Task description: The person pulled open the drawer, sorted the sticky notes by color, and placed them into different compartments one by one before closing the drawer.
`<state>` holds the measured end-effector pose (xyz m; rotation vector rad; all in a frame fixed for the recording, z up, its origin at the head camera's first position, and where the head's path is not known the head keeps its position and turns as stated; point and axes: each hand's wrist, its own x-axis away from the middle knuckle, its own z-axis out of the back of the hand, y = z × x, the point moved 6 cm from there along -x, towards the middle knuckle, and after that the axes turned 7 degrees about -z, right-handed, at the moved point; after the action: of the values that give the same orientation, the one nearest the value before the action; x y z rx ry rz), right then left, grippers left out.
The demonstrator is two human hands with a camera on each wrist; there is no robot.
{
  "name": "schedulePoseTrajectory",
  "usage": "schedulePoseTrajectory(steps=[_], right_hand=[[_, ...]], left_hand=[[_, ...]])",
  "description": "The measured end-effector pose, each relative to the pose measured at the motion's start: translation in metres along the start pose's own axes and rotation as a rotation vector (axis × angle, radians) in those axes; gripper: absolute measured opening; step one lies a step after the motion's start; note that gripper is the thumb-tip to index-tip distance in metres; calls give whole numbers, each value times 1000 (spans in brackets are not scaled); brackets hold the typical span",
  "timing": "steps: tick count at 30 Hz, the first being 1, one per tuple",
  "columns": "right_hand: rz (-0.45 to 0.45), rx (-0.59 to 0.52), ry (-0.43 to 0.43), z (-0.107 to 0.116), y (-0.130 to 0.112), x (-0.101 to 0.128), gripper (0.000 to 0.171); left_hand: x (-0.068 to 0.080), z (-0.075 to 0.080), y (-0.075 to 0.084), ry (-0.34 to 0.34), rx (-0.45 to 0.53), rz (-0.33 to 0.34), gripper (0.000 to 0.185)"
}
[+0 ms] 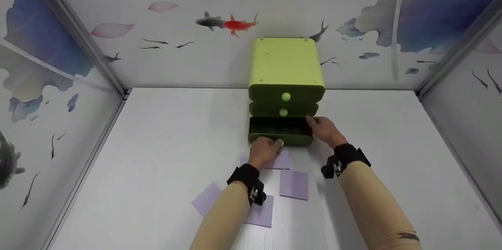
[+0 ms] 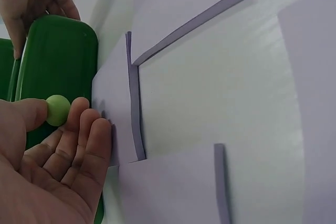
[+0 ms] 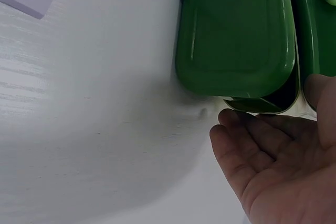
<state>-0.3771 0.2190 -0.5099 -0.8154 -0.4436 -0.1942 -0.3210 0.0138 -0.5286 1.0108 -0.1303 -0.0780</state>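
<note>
A small drawer cabinet (image 1: 288, 61) with a lime-green top and dark green drawer fronts stands against the back wall. Its bottom drawer (image 1: 294, 140) is pulled out, showing a dark inside. My left hand (image 1: 263, 152) pinches that drawer's round light-green knob (image 2: 58, 110) between thumb and fingers. At the cabinet's right side is my right hand (image 1: 324, 129), its thumb at the edge of the middle drawer front (image 3: 324, 35). The fingers (image 3: 247, 156) of that hand extend loosely beside the bottom drawer, gently bent.
Several flat lilac squares lie on the white table (image 1: 164, 156) before the cabinet, one square (image 1: 294, 184) at right and another (image 1: 208, 199) under the left forearm. Others partly overlap near the drawer. Printed panels (image 1: 176, 57) enclose the back and sides.
</note>
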Motion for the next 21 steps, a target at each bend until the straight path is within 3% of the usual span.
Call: schedulePoseTrajectory(steps=[11,21], right_hand=[[0,11,-9,0,-1,3,66],[-3,44,-13,-1,-5,3,67]], left_hand=[[17,-2,-6,-26,76,47,41],[34,-2,-10,-67,245,101,36]])
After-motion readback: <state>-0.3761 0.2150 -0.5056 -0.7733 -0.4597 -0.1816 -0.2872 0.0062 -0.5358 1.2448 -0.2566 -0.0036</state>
